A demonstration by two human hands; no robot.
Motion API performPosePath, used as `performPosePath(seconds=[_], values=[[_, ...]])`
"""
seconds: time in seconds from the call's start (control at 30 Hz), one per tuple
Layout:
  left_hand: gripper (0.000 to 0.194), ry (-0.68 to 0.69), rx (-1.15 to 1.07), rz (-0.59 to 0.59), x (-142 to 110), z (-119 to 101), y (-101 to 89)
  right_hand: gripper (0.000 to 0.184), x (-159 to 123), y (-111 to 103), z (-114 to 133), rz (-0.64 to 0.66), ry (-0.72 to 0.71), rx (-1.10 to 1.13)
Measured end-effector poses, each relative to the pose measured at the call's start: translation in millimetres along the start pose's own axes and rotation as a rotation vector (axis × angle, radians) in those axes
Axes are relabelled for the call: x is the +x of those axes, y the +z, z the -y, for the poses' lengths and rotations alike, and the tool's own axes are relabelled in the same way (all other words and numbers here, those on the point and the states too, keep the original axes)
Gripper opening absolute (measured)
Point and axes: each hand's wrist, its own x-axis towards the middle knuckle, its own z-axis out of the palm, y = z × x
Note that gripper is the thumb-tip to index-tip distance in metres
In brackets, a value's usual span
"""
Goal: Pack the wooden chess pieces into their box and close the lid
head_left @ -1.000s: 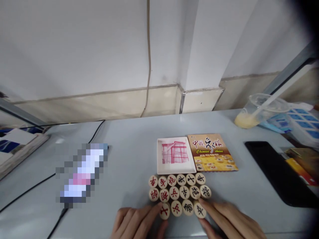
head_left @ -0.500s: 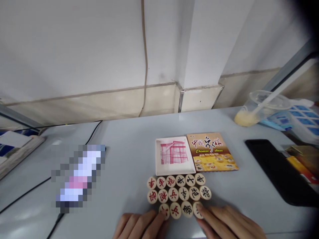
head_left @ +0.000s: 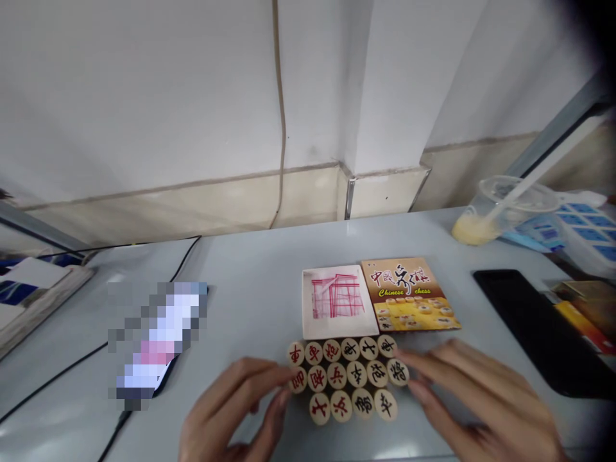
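Observation:
Round wooden Chinese chess pieces [head_left: 347, 377] with red and black characters lie flat in three close rows on the pale table [head_left: 250, 301]. My left hand [head_left: 231, 410] reaches in from the lower left, fingertips touching the left end of the middle row, fingers curled but holding nothing. My right hand [head_left: 476, 398] comes in from the lower right with fingers stretched out, its tips against the right end of the middle row. Behind the pieces lie a white tray with a folded red-lined board sheet [head_left: 337, 301] and the brown Chinese chess box lid [head_left: 409, 295].
A phone [head_left: 158, 340] with a black cable lies at the left. A black flat device [head_left: 529, 327] lies at the right, with a plastic cup and straw [head_left: 500, 212] and blue-patterned packs [head_left: 577, 231] behind it. A wall stands behind the table.
Both hands have moved forward from the bottom row to the two ends of the middle row. The four bottom-row pieces, partly covered before, now lie fully uncovered.

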Motion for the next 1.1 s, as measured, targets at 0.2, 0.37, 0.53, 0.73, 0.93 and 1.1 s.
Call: performPosePath(seconds=[0.2,0.37,0.53,0.73,0.93,1.1], values=[[0.018,0.010,-0.014,-0.077,76.3,22.8,7.4,0.020,77.9,15.7,-48.2,0.173,0.035,-0.138],[0.027,-0.020,0.153,0.000,108.0,50.2,35.5,0.025,106.7,39.5,-64.8,0.243,0.021,-0.235],[0.028,-0.034,0.171,0.066,100.7,62.7,49.0,0.028,102.4,43.4,-73.1,0.266,0.058,-0.221],[0.023,-0.073,0.115,0.099,99.7,70.4,48.7,0.033,96.8,49.8,-75.0,0.290,0.072,-0.251],[0.019,-0.103,0.068,0.093,101.6,74.3,49.7,0.035,95.8,56.1,-68.5,0.292,0.094,-0.253],[0.019,-0.112,0.038,0.084,101.5,73.9,48.5,0.031,96.3,53.8,-68.3,0.249,0.047,-0.213]])
